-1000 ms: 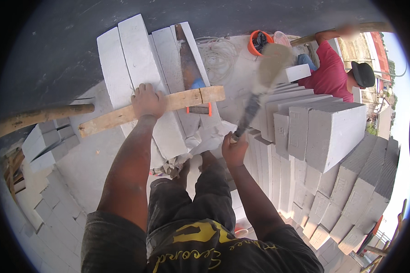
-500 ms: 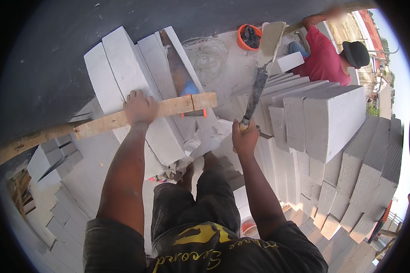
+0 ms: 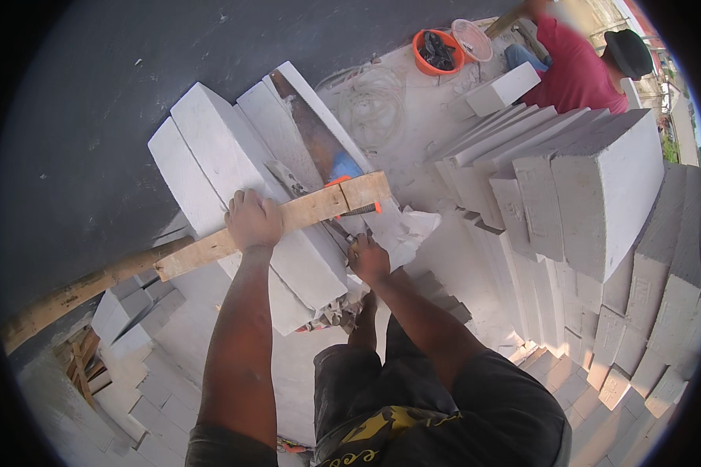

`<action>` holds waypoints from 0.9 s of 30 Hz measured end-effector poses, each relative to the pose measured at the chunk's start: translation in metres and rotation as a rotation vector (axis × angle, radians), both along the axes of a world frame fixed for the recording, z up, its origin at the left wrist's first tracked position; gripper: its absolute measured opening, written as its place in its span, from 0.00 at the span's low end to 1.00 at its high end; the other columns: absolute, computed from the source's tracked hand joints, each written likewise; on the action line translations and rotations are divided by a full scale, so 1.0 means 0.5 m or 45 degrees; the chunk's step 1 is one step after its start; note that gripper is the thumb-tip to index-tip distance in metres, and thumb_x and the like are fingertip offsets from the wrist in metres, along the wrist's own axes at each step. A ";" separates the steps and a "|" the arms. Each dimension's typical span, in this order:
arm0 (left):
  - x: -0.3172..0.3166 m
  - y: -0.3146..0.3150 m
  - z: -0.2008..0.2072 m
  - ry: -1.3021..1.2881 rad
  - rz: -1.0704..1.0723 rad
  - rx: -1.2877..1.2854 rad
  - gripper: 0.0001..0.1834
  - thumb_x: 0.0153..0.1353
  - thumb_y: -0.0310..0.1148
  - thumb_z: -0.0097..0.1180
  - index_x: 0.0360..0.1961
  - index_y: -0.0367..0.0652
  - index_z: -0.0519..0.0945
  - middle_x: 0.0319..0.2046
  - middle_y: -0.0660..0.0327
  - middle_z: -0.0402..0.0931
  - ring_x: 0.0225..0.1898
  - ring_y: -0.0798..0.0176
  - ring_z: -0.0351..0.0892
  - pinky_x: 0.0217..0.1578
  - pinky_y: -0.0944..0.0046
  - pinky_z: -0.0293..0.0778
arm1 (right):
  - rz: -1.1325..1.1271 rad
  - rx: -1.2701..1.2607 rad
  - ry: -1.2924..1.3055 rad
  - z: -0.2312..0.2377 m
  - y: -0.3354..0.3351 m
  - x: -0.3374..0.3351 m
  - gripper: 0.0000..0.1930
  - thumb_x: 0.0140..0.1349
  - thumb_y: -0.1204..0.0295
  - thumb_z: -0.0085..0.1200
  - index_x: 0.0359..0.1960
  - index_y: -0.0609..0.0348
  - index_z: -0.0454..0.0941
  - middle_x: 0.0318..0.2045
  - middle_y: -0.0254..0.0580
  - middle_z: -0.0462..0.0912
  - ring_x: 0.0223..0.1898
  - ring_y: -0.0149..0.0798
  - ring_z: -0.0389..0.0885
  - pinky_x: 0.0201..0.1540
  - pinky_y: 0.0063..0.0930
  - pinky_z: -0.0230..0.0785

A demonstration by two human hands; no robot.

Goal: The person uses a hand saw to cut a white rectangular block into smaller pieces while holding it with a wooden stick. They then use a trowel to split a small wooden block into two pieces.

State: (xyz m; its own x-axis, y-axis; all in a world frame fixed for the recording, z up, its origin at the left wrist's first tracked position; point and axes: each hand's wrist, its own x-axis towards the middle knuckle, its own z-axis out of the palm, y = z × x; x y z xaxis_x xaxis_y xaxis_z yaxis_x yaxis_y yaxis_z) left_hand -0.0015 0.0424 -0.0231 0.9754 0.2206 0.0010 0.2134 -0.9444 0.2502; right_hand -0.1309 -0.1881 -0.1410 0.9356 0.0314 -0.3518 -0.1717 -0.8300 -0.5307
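My left hand point(image 3: 255, 220) is closed over a wooden board point(image 3: 311, 212) that lies across pale blocks point(image 3: 226, 140). Its fingers wrap the upper edge. My right hand point(image 3: 368, 258) grips the handle of a long-bladed tool, machete-like, just below the board. The board hides the middle of the tool's blade point(image 3: 287, 177); its mortar-smeared end shows beyond, over the blocks. Under the board's right end is an orange-and-black handle point(image 3: 360, 210), seemingly of a handsaw with a rusty brown blade point(image 3: 308, 128). A blue item point(image 3: 344, 165) lies against that blade.
Tall stacks of pale blocks point(image 3: 600, 194) rise on my right. A co-worker in a red shirt point(image 3: 572, 66) is beyond them. An orange bucket point(image 3: 438, 53) with black plastic and a coiled pale hose point(image 3: 370, 105) are farther off. A dark wall point(image 3: 93, 117) stands left.
My right hand has brought the long-bladed tool from raised on the right down and left, under the board. My left hand stays on the board. The view has shifted.
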 end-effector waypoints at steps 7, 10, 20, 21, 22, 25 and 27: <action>0.000 -0.003 0.003 -0.019 -0.013 -0.053 0.09 0.54 0.37 0.48 0.25 0.42 0.73 0.34 0.54 0.72 0.42 0.46 0.72 0.44 0.45 0.65 | 0.109 -0.011 -0.103 -0.027 0.035 0.068 0.19 0.59 0.65 0.59 0.50 0.58 0.73 0.44 0.51 0.77 0.55 0.53 0.74 0.54 0.47 0.69; -0.005 0.011 0.007 -0.026 -0.009 -0.021 0.09 0.53 0.36 0.48 0.24 0.42 0.72 0.34 0.55 0.72 0.41 0.46 0.72 0.43 0.45 0.65 | 0.235 -0.127 -0.107 -0.017 0.020 0.093 0.22 0.60 0.68 0.56 0.57 0.58 0.74 0.48 0.51 0.76 0.58 0.53 0.71 0.60 0.50 0.63; 0.001 -0.008 -0.003 -0.035 -0.092 -0.115 0.15 0.52 0.44 0.57 0.24 0.43 0.72 0.33 0.57 0.71 0.40 0.48 0.72 0.41 0.46 0.66 | 0.157 0.147 -0.294 -0.096 -0.039 0.211 0.21 0.67 0.67 0.47 0.62 0.49 0.70 0.62 0.44 0.72 0.66 0.46 0.67 0.68 0.47 0.57; -0.004 -0.001 0.003 -0.022 -0.107 -0.119 0.18 0.52 0.47 0.60 0.26 0.43 0.72 0.34 0.56 0.70 0.40 0.48 0.72 0.41 0.46 0.66 | 0.128 0.255 -0.215 -0.075 -0.029 0.218 0.20 0.68 0.67 0.46 0.62 0.48 0.70 0.62 0.44 0.71 0.66 0.45 0.66 0.69 0.47 0.56; -0.008 0.004 0.008 -0.053 -0.169 -0.128 0.21 0.51 0.51 0.62 0.28 0.43 0.73 0.34 0.56 0.70 0.41 0.47 0.72 0.41 0.46 0.67 | 0.125 0.333 -0.116 -0.051 -0.034 0.221 0.20 0.68 0.68 0.47 0.62 0.49 0.71 0.61 0.44 0.73 0.66 0.45 0.67 0.68 0.47 0.57; -0.020 0.009 0.047 -0.113 -0.360 -0.129 0.32 0.45 0.59 0.68 0.34 0.41 0.74 0.36 0.55 0.70 0.42 0.47 0.72 0.43 0.48 0.70 | 0.301 0.293 -0.096 0.049 -0.076 0.223 0.19 0.66 0.69 0.50 0.59 0.50 0.72 0.56 0.44 0.77 0.62 0.46 0.72 0.64 0.45 0.62; -0.015 -0.009 0.060 -0.115 -0.514 -0.112 0.37 0.40 0.62 0.71 0.36 0.40 0.74 0.37 0.55 0.70 0.43 0.48 0.72 0.44 0.49 0.70 | 0.622 -0.115 -0.451 0.049 -0.150 0.199 0.17 0.64 0.69 0.54 0.55 0.52 0.73 0.51 0.45 0.80 0.57 0.46 0.77 0.59 0.44 0.65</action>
